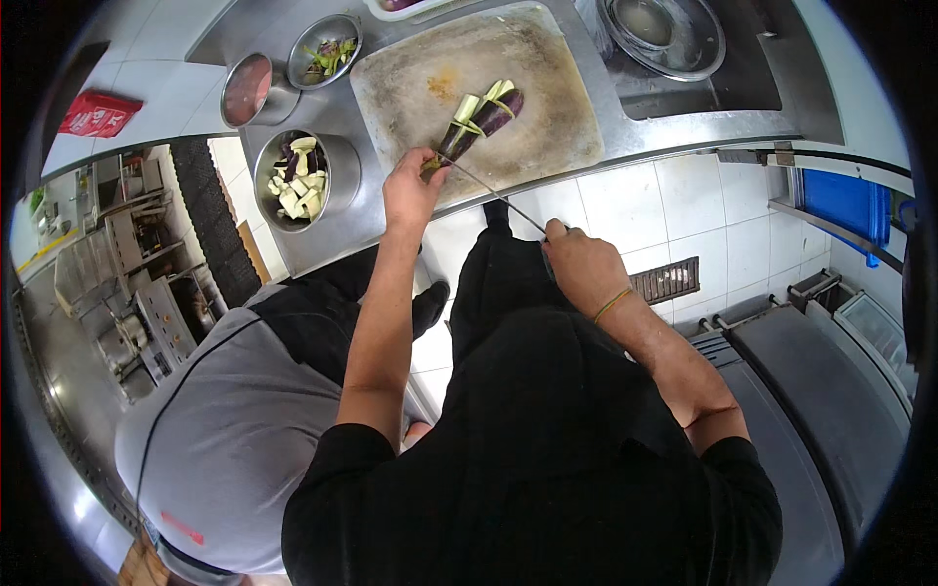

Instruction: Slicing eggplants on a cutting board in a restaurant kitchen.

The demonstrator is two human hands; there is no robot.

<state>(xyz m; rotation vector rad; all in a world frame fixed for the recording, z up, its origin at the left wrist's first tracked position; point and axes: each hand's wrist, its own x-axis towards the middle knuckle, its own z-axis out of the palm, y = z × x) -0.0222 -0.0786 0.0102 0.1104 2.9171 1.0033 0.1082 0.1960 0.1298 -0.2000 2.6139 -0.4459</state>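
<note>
Cut eggplant (pixel 487 121) with purple skin and pale flesh lies slantwise on a worn, stained cutting board (pixel 546 66). My left hand (pixel 418 179) pinches its near, stem-side end by the board's front edge. My right hand (pixel 582 260) is closed on the handle of a knife (pixel 498 194); the thin blade, seen nearly edge-on, runs up to the eggplant beside my left fingertips. Left of the board, a deep steel pot (pixel 344 176) holds eggplant chunks (pixel 298 187). Behind it a steel bowl (pixel 297 62) contains green and purple trimmings (pixel 331 57).
Another steel pot (pixel 282 91) stands by the bowl. A sink (pixel 696 95) holding a steel basin (pixel 707 44) is at the right. A white basket (pixel 418 11) sits behind the board. A person in a grey shirt (pixel 234 439) is close on my left.
</note>
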